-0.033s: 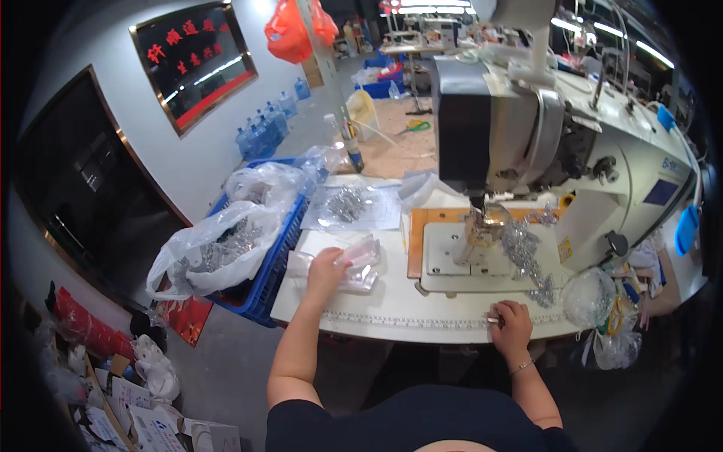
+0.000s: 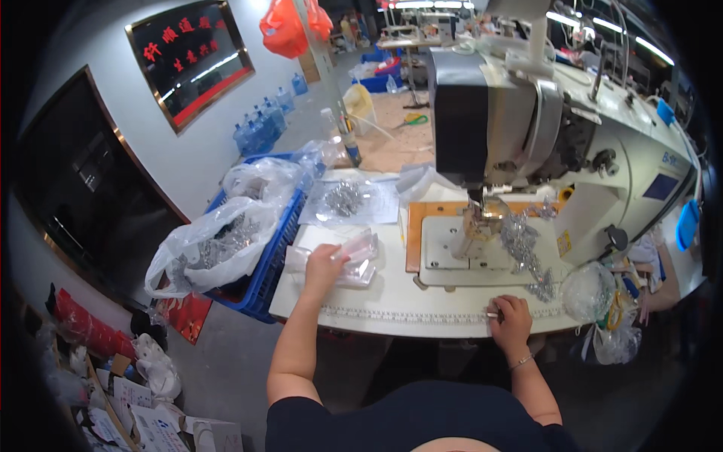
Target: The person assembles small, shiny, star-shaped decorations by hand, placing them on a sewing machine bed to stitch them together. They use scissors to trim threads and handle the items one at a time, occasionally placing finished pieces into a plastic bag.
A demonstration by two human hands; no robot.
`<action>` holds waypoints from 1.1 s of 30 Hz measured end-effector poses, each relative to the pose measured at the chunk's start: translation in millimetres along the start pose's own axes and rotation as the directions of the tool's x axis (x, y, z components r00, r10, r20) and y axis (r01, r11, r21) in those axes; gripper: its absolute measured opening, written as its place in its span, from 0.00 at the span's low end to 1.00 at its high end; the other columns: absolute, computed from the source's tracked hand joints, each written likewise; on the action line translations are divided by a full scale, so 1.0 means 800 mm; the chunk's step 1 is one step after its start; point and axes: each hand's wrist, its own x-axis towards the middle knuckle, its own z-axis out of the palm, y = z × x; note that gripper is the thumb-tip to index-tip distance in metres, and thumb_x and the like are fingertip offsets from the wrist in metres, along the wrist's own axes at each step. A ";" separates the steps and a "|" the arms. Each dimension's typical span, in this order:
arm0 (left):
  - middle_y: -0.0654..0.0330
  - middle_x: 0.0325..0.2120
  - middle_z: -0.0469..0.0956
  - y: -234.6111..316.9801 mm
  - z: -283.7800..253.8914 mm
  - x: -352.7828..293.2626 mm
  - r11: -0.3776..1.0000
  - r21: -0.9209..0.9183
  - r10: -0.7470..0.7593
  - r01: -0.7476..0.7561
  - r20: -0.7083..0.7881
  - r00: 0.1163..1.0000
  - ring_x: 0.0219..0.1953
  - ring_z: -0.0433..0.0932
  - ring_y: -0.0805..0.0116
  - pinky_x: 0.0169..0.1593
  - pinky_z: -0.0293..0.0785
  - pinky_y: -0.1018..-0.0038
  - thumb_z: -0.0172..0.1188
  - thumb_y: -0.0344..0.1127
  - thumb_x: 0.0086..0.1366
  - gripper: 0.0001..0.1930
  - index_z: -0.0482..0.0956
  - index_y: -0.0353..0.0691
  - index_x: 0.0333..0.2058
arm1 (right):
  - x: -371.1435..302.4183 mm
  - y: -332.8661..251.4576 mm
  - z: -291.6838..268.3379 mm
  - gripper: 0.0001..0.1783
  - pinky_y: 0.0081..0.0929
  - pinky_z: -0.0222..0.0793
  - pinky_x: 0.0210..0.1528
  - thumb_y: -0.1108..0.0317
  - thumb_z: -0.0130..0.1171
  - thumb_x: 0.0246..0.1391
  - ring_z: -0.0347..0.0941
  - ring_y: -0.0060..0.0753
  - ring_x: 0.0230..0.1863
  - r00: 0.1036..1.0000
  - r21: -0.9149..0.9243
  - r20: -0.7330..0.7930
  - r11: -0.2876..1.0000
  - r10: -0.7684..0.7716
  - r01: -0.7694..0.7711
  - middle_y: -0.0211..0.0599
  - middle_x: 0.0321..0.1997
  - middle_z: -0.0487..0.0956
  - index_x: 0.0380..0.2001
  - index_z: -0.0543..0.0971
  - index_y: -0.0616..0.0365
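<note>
A person's left hand (image 2: 324,271) lies over clear plastic sleeves (image 2: 357,276) on the left of a white worktable (image 2: 392,296); its fingers are partly curled and touch the plastic, though whether they pinch it or only press on it cannot be told; the right hand (image 2: 513,319), between three and four o'clock from the left, rests at the table's front edge, fingers folded closely about a small object (image 2: 493,315), mostly hidden, its kind unclear; a bracelet (image 2: 521,361) circles that wrist; a measuring strip (image 2: 407,318) runs along the front edge, reaching the right hand from nine o'clock.

At ten o'clock from the left hand stands a blue crate (image 2: 280,258), bearing a white plastic bag (image 2: 175,255) with silvery pieces inside; between twelve and one, a silvery pile (image 2: 344,198) sits on a clear sheet (image 2: 384,213); toward half past one looms a sewing machine (image 2: 633,154); at twelve o'clock from the right hand, a silvery beaded trim (image 2: 521,245) lies beside the machine's needle area; between two and three, a rounded clear bag (image 2: 589,292) sits at the table's edge; blue water jugs (image 2: 260,132) line the wall at eleven o'clock from the left hand.
</note>
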 end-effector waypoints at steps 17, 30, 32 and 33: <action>0.55 0.32 0.81 -0.016 0.001 0.003 0.990 0.016 0.137 -0.137 -0.019 0.990 0.32 0.78 0.60 0.38 0.74 0.71 0.66 0.36 0.52 0.09 0.84 0.37 0.30 | 0.011 -0.020 0.018 0.09 0.33 0.70 0.35 0.72 0.64 0.40 0.72 0.40 0.35 0.996 0.136 0.026 0.988 -0.083 0.079 0.33 0.31 0.77 0.29 0.78 0.54; 0.55 0.26 0.79 -0.013 0.003 0.010 0.874 0.410 0.267 -0.260 0.040 0.963 0.28 0.78 0.63 0.34 0.73 0.71 0.61 0.35 0.57 0.08 0.81 0.37 0.30 | 0.141 -0.164 0.157 0.12 0.31 0.72 0.37 0.65 0.62 0.47 0.75 0.38 0.36 0.855 0.576 0.267 0.785 -0.445 0.229 0.32 0.42 0.77 0.38 0.79 0.51; 0.52 0.23 0.79 -0.013 0.004 0.010 0.974 0.196 0.133 -0.114 -0.089 0.987 0.27 0.79 0.56 0.32 0.74 0.66 0.58 0.34 0.58 0.07 0.78 0.37 0.28 | 0.154 -0.185 0.171 0.18 0.30 0.72 0.38 0.64 0.62 0.47 0.76 0.38 0.38 0.828 0.607 0.222 0.737 -0.515 0.296 0.31 0.51 0.75 0.44 0.77 0.50; 0.53 0.22 0.79 -0.009 0.001 0.010 0.996 0.090 0.002 0.007 -0.103 0.995 0.25 0.79 0.57 0.31 0.74 0.66 0.59 0.35 0.58 0.07 0.78 0.38 0.27 | 0.161 -0.191 0.173 0.21 0.29 0.73 0.38 0.63 0.62 0.48 0.76 0.37 0.39 0.814 0.575 0.214 0.743 -0.541 0.343 0.30 0.54 0.73 0.47 0.75 0.50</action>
